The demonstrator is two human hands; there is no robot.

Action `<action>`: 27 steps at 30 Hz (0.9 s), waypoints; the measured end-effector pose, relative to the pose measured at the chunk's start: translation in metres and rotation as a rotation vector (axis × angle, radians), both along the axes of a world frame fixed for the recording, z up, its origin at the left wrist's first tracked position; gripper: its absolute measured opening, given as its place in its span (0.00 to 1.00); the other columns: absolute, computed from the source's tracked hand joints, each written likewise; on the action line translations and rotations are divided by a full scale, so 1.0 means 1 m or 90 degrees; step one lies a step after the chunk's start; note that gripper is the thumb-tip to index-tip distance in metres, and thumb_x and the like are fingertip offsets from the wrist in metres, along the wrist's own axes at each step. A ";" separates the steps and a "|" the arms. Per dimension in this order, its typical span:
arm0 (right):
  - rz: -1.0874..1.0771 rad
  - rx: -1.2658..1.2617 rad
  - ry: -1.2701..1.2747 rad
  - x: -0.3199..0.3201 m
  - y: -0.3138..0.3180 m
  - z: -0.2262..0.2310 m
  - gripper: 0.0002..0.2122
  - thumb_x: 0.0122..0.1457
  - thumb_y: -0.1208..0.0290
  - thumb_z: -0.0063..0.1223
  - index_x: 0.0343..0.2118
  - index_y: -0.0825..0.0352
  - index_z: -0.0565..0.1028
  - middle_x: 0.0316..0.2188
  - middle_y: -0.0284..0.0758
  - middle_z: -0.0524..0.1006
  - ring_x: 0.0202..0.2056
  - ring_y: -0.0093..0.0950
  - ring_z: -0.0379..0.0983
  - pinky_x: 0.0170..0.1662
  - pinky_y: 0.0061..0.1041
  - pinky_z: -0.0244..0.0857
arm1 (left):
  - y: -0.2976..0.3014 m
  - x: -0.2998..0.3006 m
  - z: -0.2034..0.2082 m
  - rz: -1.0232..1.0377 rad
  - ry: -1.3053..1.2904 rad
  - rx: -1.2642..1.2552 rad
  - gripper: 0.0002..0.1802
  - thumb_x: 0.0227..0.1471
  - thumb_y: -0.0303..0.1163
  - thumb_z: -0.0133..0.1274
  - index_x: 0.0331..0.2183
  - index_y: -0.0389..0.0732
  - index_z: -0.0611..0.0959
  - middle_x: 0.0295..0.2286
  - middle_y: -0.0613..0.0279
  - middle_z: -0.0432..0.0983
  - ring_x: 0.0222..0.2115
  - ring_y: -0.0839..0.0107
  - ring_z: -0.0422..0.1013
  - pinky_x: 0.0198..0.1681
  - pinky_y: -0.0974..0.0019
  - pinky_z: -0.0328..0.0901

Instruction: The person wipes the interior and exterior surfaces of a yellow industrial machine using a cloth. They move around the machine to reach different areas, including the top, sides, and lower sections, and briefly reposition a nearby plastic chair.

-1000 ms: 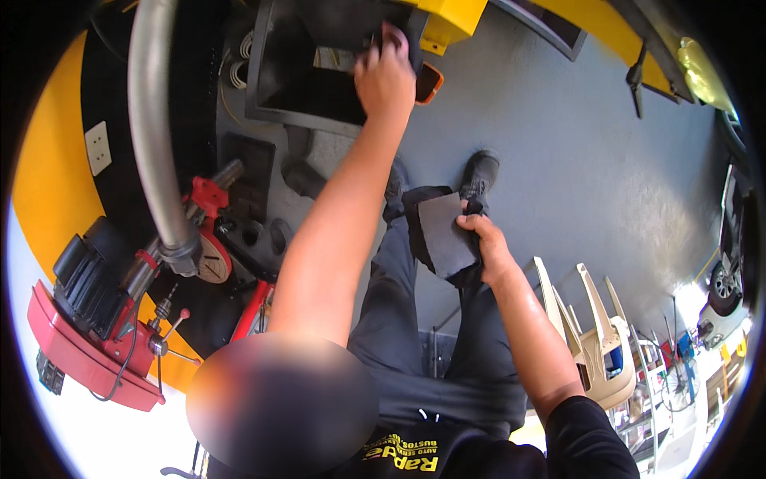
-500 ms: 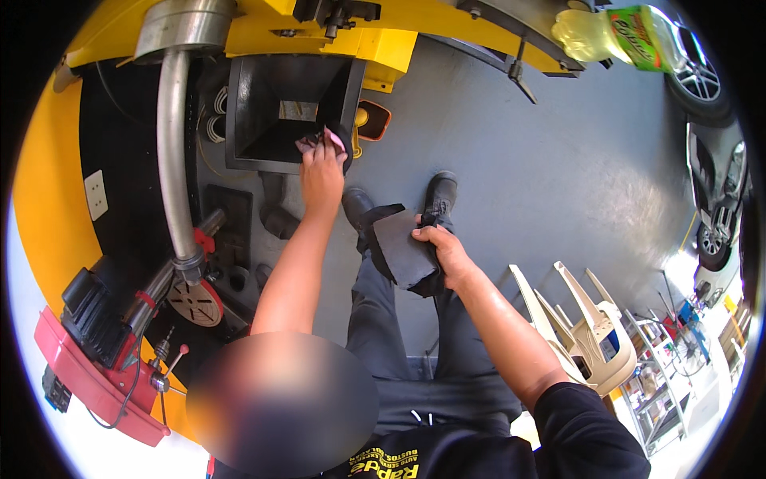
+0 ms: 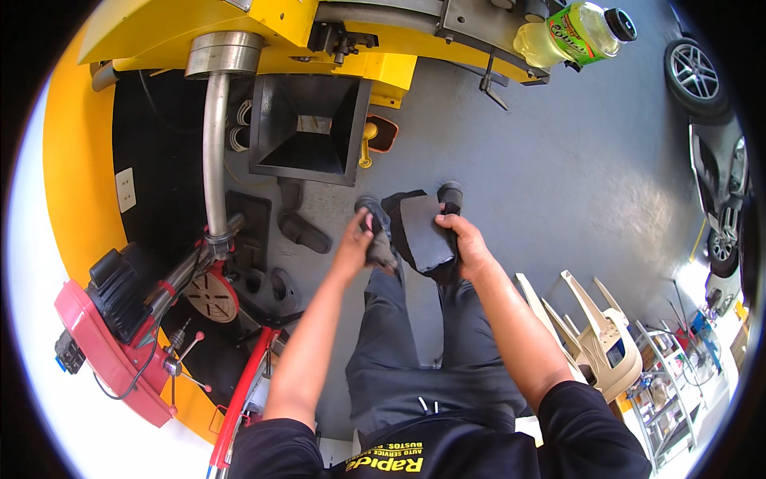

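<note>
In front of my legs, my right hand [image 3: 467, 243] grips a dark grey sheet [image 3: 425, 231] by its right side, thumb on top. Its edges are ragged, and black material [image 3: 401, 231] shows beneath it. Just left of the sheet, my left hand [image 3: 354, 243] has its fingers closed around a crumpled dark grey cloth [image 3: 381, 241]; a little pink shows near the fingertips. Farther off stands a black square hopper [image 3: 351, 132] with sloping inner walls, under a yellow machine [image 3: 391, 76]. Neither hand touches the hopper.
A red drill press [image 3: 100, 351] lies to the left, near a metal column [image 3: 215, 152]. A drink bottle [image 3: 570, 36] rests on the machine at upper right. Beige plastic chairs [image 3: 610, 343] stand at the right, with a car [image 3: 710, 152] beyond. Slippers [image 3: 307, 233] lie on the floor.
My left hand has come back from the hopper's near right corner to beside the sheet, carrying the cloth. My right hand still holds the sheet. The view has shifted slightly.
</note>
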State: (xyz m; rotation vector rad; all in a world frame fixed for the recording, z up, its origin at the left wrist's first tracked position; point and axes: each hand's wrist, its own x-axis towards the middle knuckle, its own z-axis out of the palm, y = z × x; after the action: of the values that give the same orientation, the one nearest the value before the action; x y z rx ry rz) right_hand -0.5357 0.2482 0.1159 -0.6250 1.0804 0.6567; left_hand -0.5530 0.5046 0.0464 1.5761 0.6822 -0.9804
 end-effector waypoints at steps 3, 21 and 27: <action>0.041 0.042 -0.040 0.019 0.004 0.016 0.16 0.62 0.68 0.58 0.51 0.63 0.73 0.43 0.38 0.79 0.43 0.32 0.79 0.49 0.35 0.76 | -0.011 -0.041 -0.002 0.082 -0.018 -0.191 0.28 0.68 0.32 0.50 0.66 0.45 0.70 0.53 0.58 0.78 0.52 0.68 0.75 0.59 0.64 0.67; 0.332 -0.070 -0.249 0.034 0.027 0.072 0.11 0.61 0.66 0.61 0.39 0.70 0.79 0.55 0.37 0.74 0.57 0.29 0.68 0.62 0.29 0.58 | 0.009 -0.014 0.107 0.402 0.154 -0.686 0.65 0.43 0.85 0.49 0.68 0.46 0.66 0.65 0.61 0.66 0.65 0.61 0.63 0.68 0.49 0.59; 0.242 -0.059 -0.212 0.044 0.032 0.077 0.10 0.63 0.72 0.52 0.46 0.65 0.75 0.41 0.31 0.76 0.46 0.24 0.71 0.52 0.25 0.65 | 0.024 -0.018 0.101 0.321 0.121 -0.644 0.40 0.61 0.54 0.61 0.63 0.38 0.72 0.59 0.56 0.75 0.60 0.60 0.70 0.65 0.50 0.63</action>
State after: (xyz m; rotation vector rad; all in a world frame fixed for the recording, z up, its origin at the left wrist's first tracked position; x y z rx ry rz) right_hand -0.4915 0.2804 0.1933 -0.9966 0.6879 0.7986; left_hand -0.5713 0.5284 0.1474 0.4011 0.5307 -0.8730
